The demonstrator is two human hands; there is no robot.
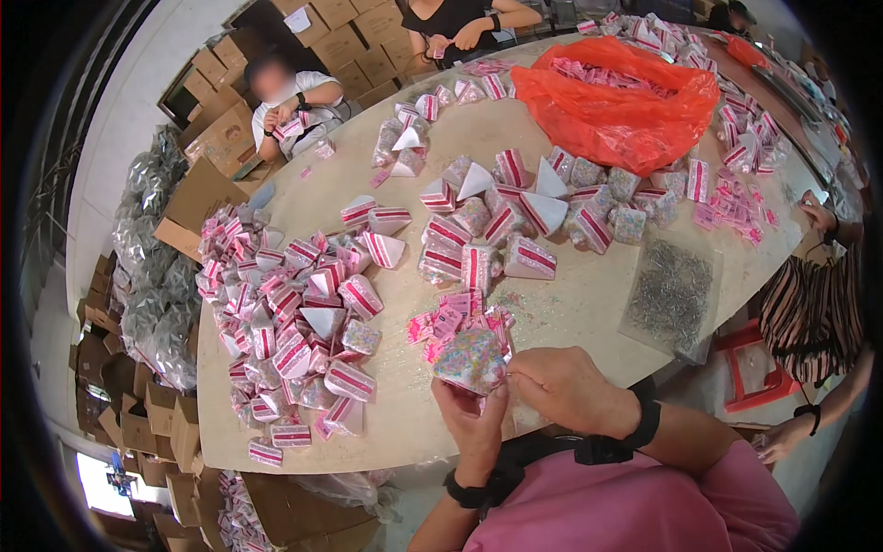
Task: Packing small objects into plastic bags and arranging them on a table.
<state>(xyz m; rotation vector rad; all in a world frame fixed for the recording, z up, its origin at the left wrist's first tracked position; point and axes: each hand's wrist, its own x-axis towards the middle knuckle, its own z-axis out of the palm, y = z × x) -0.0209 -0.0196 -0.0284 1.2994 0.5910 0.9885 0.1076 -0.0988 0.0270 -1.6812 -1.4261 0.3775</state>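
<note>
My left hand grips a toy cake slice from below, its pastel sprinkle-covered side turned up. Beside the slice's right edge, my right hand is closed in a pinch; whatever its fingertips hold is hidden. Just beyond the slice lies a small pile of pink printed cards. Several more cake slices with white and dark pink stripes stand farther up the table. A clear plastic bag of small metal pieces lies to the right of my right hand.
A large heap of cake slices covers the table's left part. A red plastic bag sits at the far side, with pink cards to its right. Co-workers sit around the table. Cardboard boxes and a red stool stand around it.
</note>
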